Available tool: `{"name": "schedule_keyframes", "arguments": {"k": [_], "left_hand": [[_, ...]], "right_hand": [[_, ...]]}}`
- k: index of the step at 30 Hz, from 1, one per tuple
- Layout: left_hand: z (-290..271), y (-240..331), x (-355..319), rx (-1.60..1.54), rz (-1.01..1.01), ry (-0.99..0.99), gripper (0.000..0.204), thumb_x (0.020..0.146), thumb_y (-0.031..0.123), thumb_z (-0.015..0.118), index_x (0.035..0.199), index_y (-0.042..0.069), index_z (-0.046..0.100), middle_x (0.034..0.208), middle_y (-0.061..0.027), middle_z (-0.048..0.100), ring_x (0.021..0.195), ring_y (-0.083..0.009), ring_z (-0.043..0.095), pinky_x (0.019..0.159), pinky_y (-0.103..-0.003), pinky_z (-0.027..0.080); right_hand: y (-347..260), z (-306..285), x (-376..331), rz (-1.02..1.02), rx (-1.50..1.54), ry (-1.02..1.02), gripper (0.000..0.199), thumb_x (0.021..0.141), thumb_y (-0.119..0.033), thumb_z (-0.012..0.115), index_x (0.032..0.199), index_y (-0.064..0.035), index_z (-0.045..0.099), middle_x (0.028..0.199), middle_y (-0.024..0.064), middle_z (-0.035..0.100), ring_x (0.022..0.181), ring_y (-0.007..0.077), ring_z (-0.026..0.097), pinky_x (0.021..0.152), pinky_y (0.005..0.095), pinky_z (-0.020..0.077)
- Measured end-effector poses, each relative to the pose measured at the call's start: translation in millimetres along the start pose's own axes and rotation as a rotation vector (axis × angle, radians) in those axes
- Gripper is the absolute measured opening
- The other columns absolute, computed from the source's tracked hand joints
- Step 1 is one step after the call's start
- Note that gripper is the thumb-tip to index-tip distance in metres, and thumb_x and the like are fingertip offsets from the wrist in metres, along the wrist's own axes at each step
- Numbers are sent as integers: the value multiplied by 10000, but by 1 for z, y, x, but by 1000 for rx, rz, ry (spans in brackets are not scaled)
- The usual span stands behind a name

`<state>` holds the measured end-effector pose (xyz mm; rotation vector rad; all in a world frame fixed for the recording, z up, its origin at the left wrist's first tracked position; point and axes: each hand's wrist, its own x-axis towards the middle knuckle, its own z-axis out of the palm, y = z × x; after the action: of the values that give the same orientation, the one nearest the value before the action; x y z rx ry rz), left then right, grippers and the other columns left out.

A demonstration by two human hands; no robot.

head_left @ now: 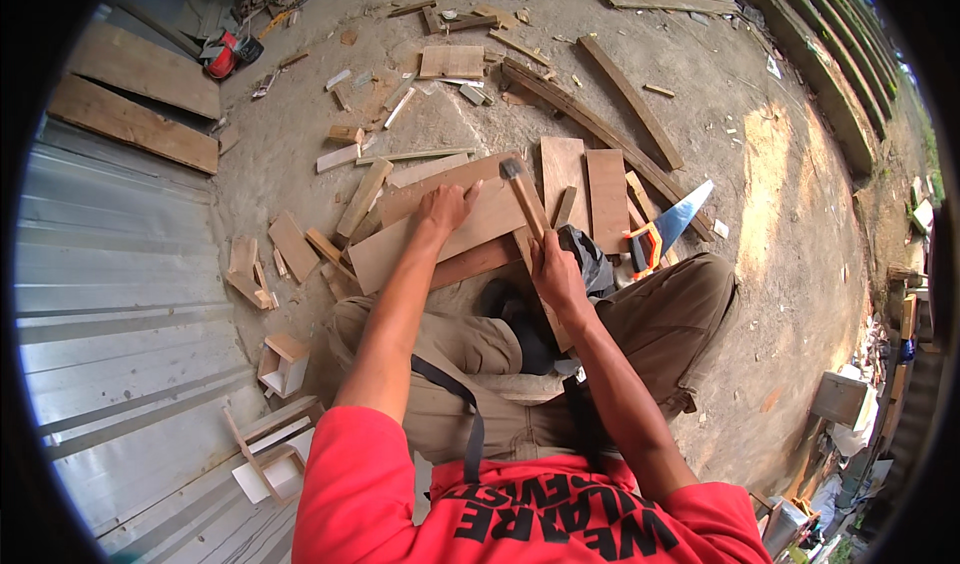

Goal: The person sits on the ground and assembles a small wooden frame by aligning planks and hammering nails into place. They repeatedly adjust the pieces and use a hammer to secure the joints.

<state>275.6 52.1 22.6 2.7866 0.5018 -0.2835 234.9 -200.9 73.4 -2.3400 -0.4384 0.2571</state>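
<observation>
My left hand (448, 207) is closed on the upper edge of a light wooden board (415, 249), which slants across in front of my legs; its fingertips are partly hidden. In my right hand (558, 276) is a hammer (532, 206), gripped by its wooden handle, its dark head raised beside the board's right end. Another plank (405, 200) lies just beyond the board, and a reddish-brown one (480, 261) shows under its near edge. To the right of my right hand sit a black plastic bag (590, 261) and a handsaw (683, 214) with an orange and black handle.
Flat boards (607, 199) and long timbers (630, 104) lie beyond my hands among scattered offcuts. Corrugated metal sheeting (120, 334) runs along the left, with small wooden box pieces (283, 364) beside it. A red and black object (225, 54) stands far left.
</observation>
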Motion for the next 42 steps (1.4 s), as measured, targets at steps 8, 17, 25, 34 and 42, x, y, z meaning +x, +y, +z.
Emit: {"name": "schedule_keyframes", "arguments": {"k": [8,17,25,34,42], "left_hand": [[9,-8,1,0,25,98,762,992,640,356,841,22,776,865,-255,722,861,-417,717,806,-499,563],[0,-6,-8,-40,-11,-10,789,990,654,333,889,2,767,903,-301,703,904,-457,698,850,-523,544],[14,-5,-12,-44,41,204,746,991,629,361,882,19,776,911,-263,718,900,-419,712,830,-498,558],[5,-5,0,-23,23,108,741,986,628,379,852,14,772,869,-261,717,862,-415,716,782,-492,568],[12,-3,-4,-40,76,127,746,985,628,384,804,15,768,822,-254,713,817,-415,717,751,-498,567]], "right_hand": [[-2,9,-5,-73,98,83,236,1008,-240,535,1068,-24,459,756,332,628,758,516,626,613,601,475],[-37,2,-9,-176,230,193,248,1009,-250,531,1101,-34,453,762,331,630,760,519,630,633,612,475],[-5,13,-15,-5,127,69,214,1003,-218,529,1048,-39,420,753,341,625,779,544,621,645,630,474],[-22,5,-1,-120,177,115,208,988,-164,561,1030,-4,436,717,309,609,756,543,608,619,586,484],[12,25,-11,33,99,50,222,1007,-236,532,1049,-41,435,755,347,620,751,541,611,612,628,461]]}}
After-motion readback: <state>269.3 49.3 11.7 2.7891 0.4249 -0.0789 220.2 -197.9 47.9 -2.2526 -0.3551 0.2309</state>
